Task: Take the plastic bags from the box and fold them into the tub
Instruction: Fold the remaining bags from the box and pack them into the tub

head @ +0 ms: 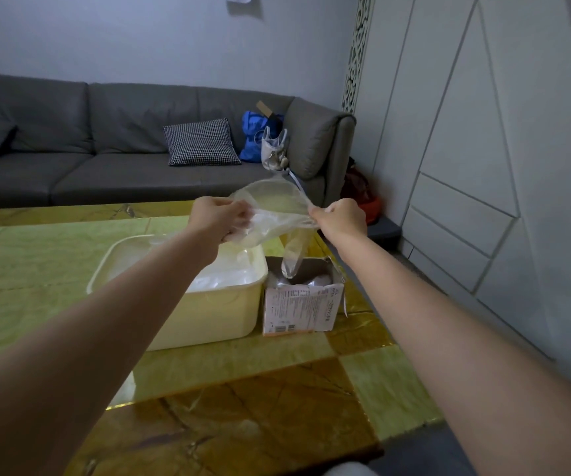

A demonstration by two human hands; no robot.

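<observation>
A clear plastic bag (275, 209) is stretched in the air between my two hands, above the table. My left hand (217, 218) grips its left edge and my right hand (341, 216) pinches its right edge. A twisted tail of the bag hangs down into the open cardboard box (299, 309), where more clear plastic shows. The cream plastic tub (208, 312) stands just left of the box and holds pale folded plastic; my left forearm hides part of it.
The tub and box stand on a green and brown marble-patterned table (277, 400), with its right edge near the box. Behind are a grey sofa (105, 166) with a checked cushion and a blue bag. White cabinet panels (483, 166) line the right.
</observation>
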